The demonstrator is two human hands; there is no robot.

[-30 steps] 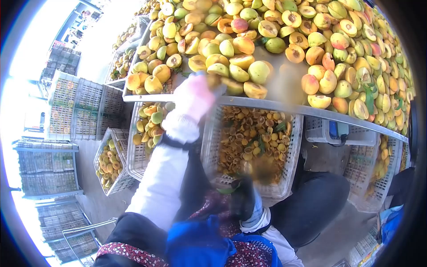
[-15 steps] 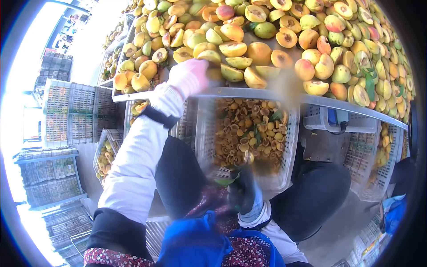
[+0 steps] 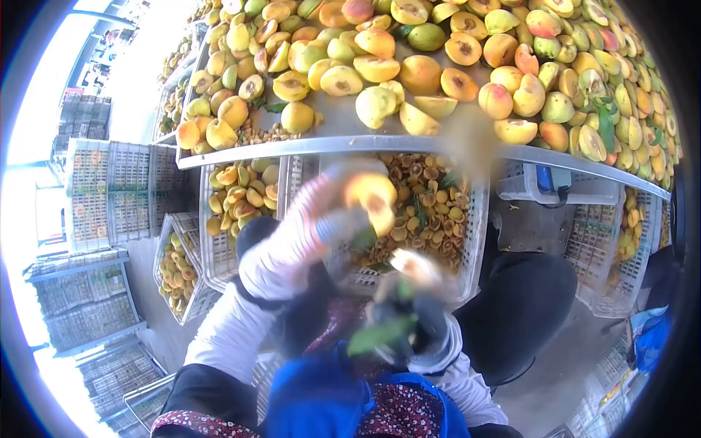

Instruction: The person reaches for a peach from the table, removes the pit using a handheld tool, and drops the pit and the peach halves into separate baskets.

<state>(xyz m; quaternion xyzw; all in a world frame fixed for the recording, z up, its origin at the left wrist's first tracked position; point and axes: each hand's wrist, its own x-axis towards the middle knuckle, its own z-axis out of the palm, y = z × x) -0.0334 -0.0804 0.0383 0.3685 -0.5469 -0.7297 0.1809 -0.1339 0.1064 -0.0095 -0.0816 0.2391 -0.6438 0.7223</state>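
The left hand, in a pale pink glove with a white sleeve behind it, has its grip clamped around a peach held in the air near the middle of the view, below the front edge of the desk. Motion blurs the peach, but it seems to show a yellow-orange face turned toward the camera, with its long axis running roughly from 11 o'clock to 5 o'clock. At 6 o'clock from it is the right hand, in a dark glove close to the body. A pale blurred thing lies at its upper end and a green leaf lies across it. Whether its grip is apart or together cannot be told. Right behind the peach, under the desk, stands a white crate of pits. At 9 o'clock from the peach is a crate of halves. A heap of peaches, whole and halved, covers the desk from 10 to 2 o'clock. Stacked crates stand far out at 9 o'clock.
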